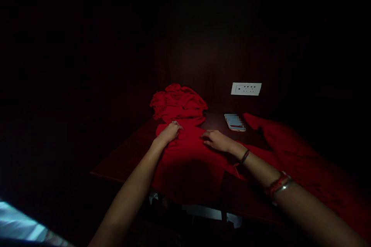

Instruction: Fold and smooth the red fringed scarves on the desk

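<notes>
A red cloth lies spread over the table and hangs down past its front edge. On its far left part rests my left hand, a ring on one finger; its fingers are curled into the fabric, which puckers beside them. My right hand, with bands at the wrist and forearm, touches the same cloth farther right. Its fingers are slightly bent and apart, with no fabric visibly gripped. Just behind my left hand sits a crumpled red cloth with what looks like a fringe at its left side.
A phone with a lit, blurred screen lies on the dark table at the back right. Above it, a white socket panel is set in the wall. More red fabric stretches along the right. Deep shadow hides the surroundings.
</notes>
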`<state>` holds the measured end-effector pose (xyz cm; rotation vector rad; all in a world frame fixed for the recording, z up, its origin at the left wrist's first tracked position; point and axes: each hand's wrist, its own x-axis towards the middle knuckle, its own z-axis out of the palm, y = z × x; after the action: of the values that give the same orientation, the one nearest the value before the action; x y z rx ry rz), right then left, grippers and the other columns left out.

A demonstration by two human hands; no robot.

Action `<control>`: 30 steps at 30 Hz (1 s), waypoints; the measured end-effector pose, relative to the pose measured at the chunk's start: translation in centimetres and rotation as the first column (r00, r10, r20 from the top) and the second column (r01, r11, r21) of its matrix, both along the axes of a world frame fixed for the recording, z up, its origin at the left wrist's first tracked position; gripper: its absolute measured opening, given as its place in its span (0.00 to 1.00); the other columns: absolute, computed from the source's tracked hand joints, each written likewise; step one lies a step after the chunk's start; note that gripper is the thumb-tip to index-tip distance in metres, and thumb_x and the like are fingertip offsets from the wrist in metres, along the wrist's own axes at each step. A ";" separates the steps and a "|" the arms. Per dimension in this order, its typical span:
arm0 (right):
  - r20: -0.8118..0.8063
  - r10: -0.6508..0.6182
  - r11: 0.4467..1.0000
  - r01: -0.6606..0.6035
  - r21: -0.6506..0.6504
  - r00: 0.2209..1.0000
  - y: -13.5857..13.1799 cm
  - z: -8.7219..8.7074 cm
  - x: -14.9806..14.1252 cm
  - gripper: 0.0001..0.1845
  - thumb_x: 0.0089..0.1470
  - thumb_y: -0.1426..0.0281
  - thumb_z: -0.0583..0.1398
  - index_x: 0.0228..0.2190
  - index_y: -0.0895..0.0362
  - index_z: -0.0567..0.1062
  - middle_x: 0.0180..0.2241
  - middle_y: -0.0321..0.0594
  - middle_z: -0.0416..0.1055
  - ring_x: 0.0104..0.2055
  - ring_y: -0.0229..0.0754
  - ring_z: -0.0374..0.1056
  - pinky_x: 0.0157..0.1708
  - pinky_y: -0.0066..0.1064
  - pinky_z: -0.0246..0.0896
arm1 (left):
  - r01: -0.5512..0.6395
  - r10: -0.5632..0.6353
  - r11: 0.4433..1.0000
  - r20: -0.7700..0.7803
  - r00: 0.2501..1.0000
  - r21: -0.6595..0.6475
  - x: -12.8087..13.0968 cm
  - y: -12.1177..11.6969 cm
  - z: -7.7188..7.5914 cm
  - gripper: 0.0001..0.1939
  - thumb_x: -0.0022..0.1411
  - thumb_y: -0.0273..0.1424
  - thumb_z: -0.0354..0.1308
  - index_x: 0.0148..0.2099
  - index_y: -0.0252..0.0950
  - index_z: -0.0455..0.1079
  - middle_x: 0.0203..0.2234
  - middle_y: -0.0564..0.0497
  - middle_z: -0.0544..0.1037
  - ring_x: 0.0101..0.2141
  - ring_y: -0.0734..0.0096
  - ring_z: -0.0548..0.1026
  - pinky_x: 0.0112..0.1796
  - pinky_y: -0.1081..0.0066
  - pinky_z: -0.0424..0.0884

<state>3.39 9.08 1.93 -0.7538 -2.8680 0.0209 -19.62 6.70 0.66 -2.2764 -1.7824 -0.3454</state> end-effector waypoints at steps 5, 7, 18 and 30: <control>0.056 -0.011 0.993 0.005 0.117 0.998 1.4 0.3 -4.5 0.15 0.50 0.72 0.49 0.40 0.56 0.67 0.38 0.43 0.61 0.34 0.37 0.62 0.33 0.25 0.53 | 0.046 -0.046 0.999 0.032 0.998 -0.002 -0.5 0.1 -0.1 0.17 0.48 0.18 0.48 0.39 0.35 0.69 0.34 0.46 0.69 0.36 0.70 0.66 0.40 0.74 0.61; 0.093 -0.039 0.992 0.028 0.126 0.995 2.1 -0.2 -5.5 0.14 0.49 0.72 0.49 0.39 0.56 0.68 0.37 0.43 0.59 0.32 0.36 0.61 0.32 0.25 0.53 | 0.065 -0.064 0.998 0.038 0.997 -0.021 -0.7 0.0 0.0 0.17 0.47 0.18 0.48 0.39 0.36 0.69 0.34 0.47 0.69 0.37 0.70 0.67 0.40 0.73 0.61; -0.407 0.081 0.996 -0.084 0.010 0.910 3.9 -2.4 -4.2 0.06 0.48 0.75 0.49 0.29 0.58 0.65 0.34 0.40 0.56 0.36 0.36 0.56 0.39 0.27 0.52 | -0.054 0.044 0.998 0.219 0.975 0.041 0.0 -0.7 0.9 0.15 0.46 0.22 0.50 0.40 0.35 0.63 0.34 0.48 0.70 0.37 0.66 0.67 0.38 0.72 0.61; -0.562 0.008 0.999 0.016 0.038 0.827 4.1 -2.6 -3.9 0.05 0.50 0.72 0.48 0.29 0.57 0.63 0.37 0.42 0.54 0.40 0.38 0.56 0.41 0.28 0.52 | 0.331 -0.023 0.903 0.738 0.674 -0.275 3.3 -0.2 0.6 0.11 0.52 0.29 0.45 0.36 0.31 0.65 0.32 0.50 0.72 0.33 0.72 0.68 0.36 0.73 0.63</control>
<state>-0.53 13.14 -0.72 -0.6156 -2.2923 0.1571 -16.31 6.46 1.25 -2.8731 -2.1021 -1.1821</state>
